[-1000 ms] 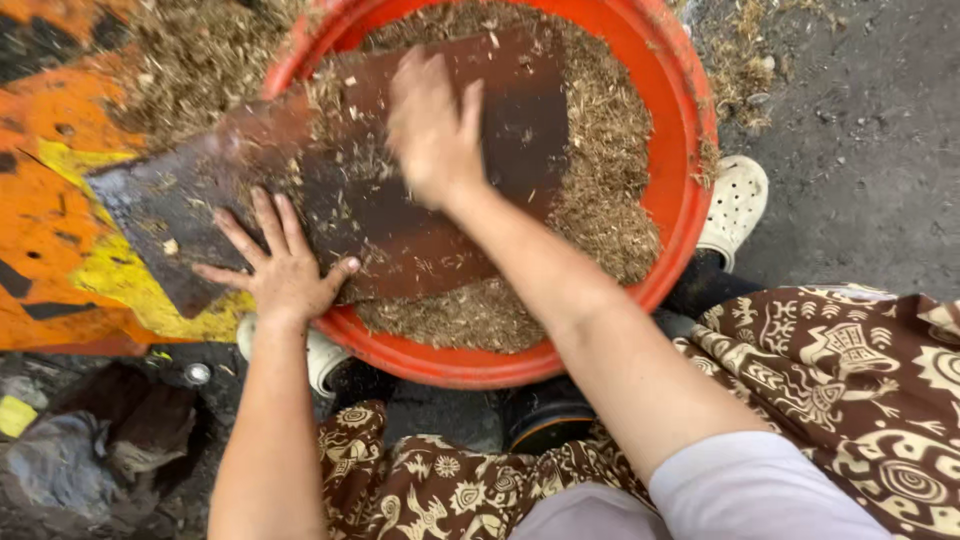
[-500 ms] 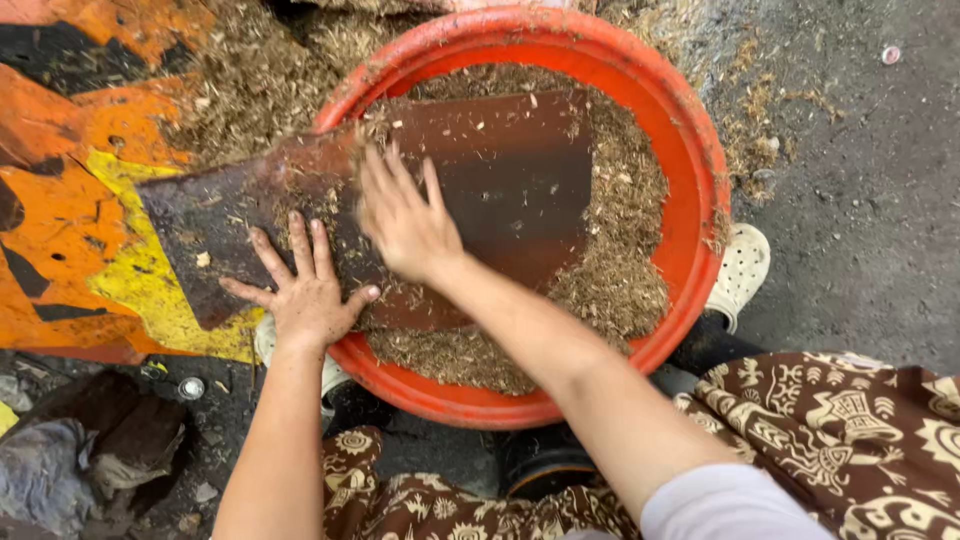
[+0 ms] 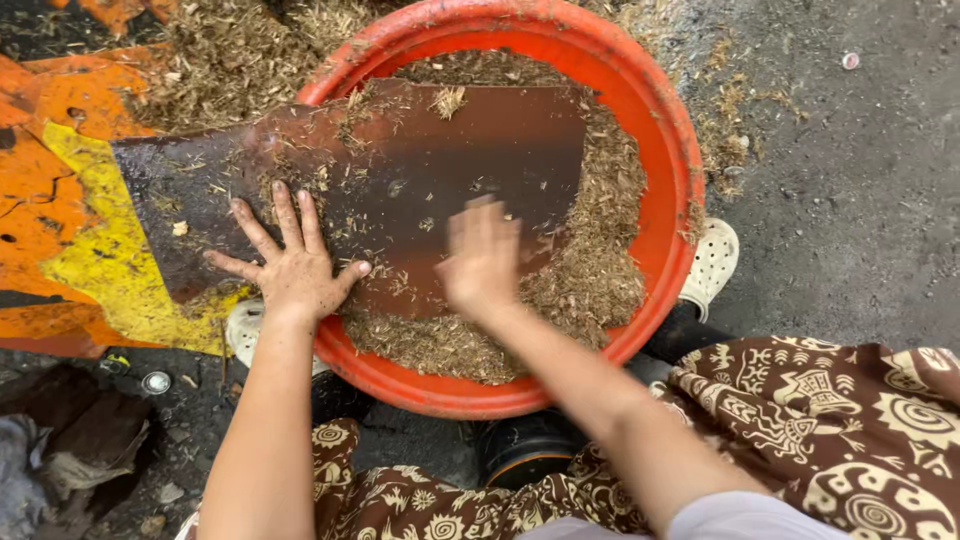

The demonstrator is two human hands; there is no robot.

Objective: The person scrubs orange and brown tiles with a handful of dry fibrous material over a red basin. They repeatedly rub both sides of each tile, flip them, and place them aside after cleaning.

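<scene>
Neither hand is gripping anything. The left hand (image 3: 290, 265) is lying flat, fingers splayed wide, palm pressing down on the dark sheet (image 3: 400, 180) near its lower edge. The right hand (image 3: 482, 255) is also open, fingers together and flat against the sheet, blurred as though it is brushing across the surface.

The sheet is lying as a sloping chute from the orange-and-yellow machine (image 3: 70, 210) on the left over the rim of the red tub (image 3: 660, 130), its far end reaching well inside. Chaff (image 3: 590, 280), a dry mix of chopped straw and husk, is filling the tub under and beside the sheet, and loose bits are clinging to the sheet around both hands. More is lying scattered on the ground beyond the tub.

To my eye the work is sweeping the clinging bits down into the tub, and doing it well means the left palm pinning the sheet firmly so it is not sliding off the rim, while the right is stroking with a flat hand towards the tub's middle, not towards the edge, where bits would be spilling over. The sheet's edges look thin, so fingers are better kept clear of them.

A pale shoe (image 3: 712, 262) is showing at the tub's right side.
</scene>
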